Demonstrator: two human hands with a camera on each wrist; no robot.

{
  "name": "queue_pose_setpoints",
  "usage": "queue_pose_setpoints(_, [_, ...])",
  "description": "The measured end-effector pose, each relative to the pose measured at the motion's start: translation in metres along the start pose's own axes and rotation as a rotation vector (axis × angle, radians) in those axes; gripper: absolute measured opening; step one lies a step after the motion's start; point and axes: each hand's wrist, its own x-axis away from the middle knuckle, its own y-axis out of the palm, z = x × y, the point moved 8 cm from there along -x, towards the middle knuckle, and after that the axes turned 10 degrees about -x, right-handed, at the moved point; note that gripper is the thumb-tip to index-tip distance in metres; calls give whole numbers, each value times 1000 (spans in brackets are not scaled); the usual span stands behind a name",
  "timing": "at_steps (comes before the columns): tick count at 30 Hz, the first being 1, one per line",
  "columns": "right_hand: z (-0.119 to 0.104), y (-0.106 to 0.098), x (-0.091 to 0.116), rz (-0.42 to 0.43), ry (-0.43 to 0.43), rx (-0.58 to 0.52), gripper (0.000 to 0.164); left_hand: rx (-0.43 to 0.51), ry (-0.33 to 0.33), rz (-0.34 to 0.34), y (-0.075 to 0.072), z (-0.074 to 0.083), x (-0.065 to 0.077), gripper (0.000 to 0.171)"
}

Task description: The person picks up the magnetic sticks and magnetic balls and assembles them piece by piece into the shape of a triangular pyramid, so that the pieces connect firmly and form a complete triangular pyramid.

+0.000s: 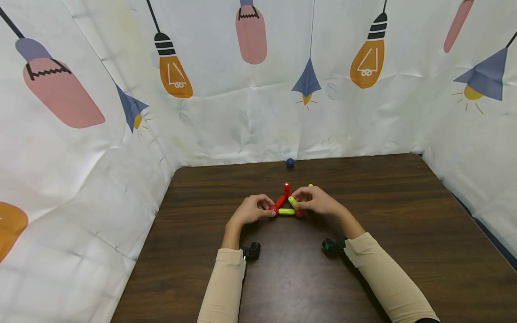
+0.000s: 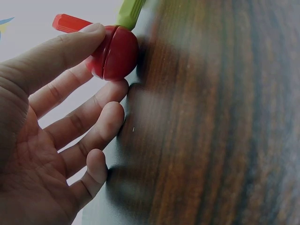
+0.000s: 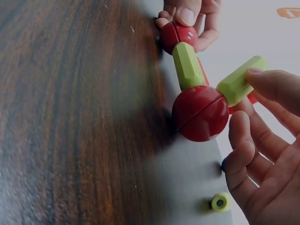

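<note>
Two hands at a small frame of balls and rods on the brown table (image 1: pixel 286 278), as I watch from my remote station. The left hand (image 1: pixel 254 210) pinches the left red ball (image 1: pixel 273 210) between thumb and finger, its other fingers spread loosely below. The right hand (image 1: pixel 319 200) pinches a raised green rod (image 3: pixel 241 80) near its free end.

The chief relation is that between this rod and the right red ball (image 3: pixel 200 113). The rod's lower end meets the ball; its long axis rises at a slant from there, and in my head view its free end leans leftward, over the frame. The ball thus lies below the right hand's grip, and that hand is the nearer. A flat green rod (image 1: pixel 286 211) joins the two balls along the near side, placing the left hand's grip at its opposite end.

From the left ball a red rod (image 1: pixel 280 201) runs back towards an upright red rod (image 1: pixel 286 187). Beyond the right hand lies a loose green rod (image 3: pixel 220 202); a blue ball (image 1: pixel 290 162) rests near the table's far edge.
</note>
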Motion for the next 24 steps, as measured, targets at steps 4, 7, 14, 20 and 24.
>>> queue_pose_setpoints(4, [4,-9,2,46,8,-27,22,-3,-2,0,0,0,0,21])
queue_pose_setpoints(7, [8,-21,4,118,29,-60,25,-4,-4,2,0,1,0,21])
queue_pose_setpoints(14, [16,-52,13,321,105,-111,30,-8,4,7,-1,1,0,21])
queue_pose_setpoints(20, [27,-69,16,405,156,-122,30,-12,3,9,-1,1,1,20])
queue_pose_setpoints(24, [36,-74,16,411,185,-121,34,-16,4,9,-1,1,2,21])
